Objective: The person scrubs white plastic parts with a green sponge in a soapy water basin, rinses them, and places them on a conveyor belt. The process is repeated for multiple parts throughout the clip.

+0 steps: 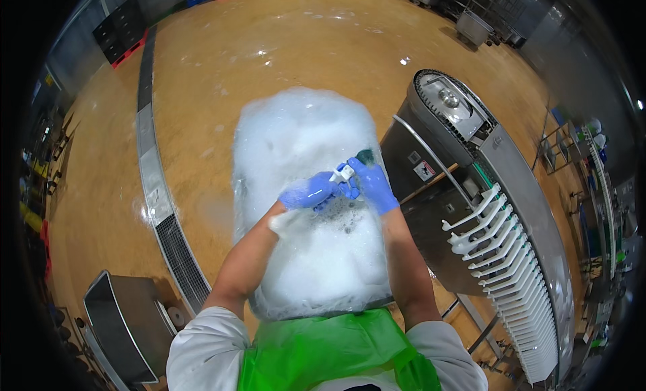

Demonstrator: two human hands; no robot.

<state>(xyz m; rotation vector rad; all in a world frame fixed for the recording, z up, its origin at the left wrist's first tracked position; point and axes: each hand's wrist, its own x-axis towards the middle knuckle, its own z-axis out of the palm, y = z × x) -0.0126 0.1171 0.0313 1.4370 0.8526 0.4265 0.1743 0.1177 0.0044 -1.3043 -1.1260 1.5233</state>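
Both my hands wear blue gloves and are over a tub [255,308] heaped with white foam [303,123]. My left hand [312,190] grips a small white plastic part [344,173], its fingers partly hidden by suds. From the other side, my right hand [374,184] closes its fingers around the same part. A dark green scouring pad [365,157] shows just beyond the right fingers; whether they grip it is unclear. Bubbly water [345,212] shows through the foam below the hands. The foam hides what lies in the tub.
A steel conveyor [449,103] carrying a row of white plastic arms [504,270] stands close on the right, with a bent rail [429,154]. At lower left is a steel bin [126,320]. A floor drain [156,184] crosses the wet tan floor [202,88].
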